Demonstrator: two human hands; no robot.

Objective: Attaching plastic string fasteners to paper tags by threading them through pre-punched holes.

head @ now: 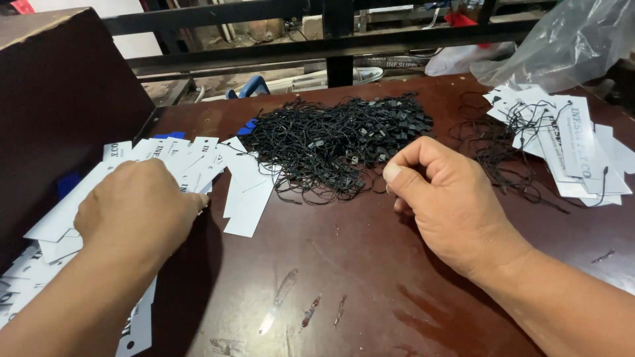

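Note:
My left hand (135, 208) rests knuckles-up on a spread of white paper tags (245, 188) at the left of the dark brown table (344, 264), fingertips on one tag's edge. My right hand (440, 195) is curled at the near edge of a big pile of black string fasteners (331, 142). Its thumb and forefinger are pinched together; whether a string lies between them is too small to tell. A second heap of white tags with black strings threaded through them (569, 145) lies at the right.
A dark brown cardboard box wall (59, 99) stands at the left. A black metal rail (317, 46) runs along the table's far edge. A clear plastic bag (562, 43) sits at the back right. Scuffs mark the table near me.

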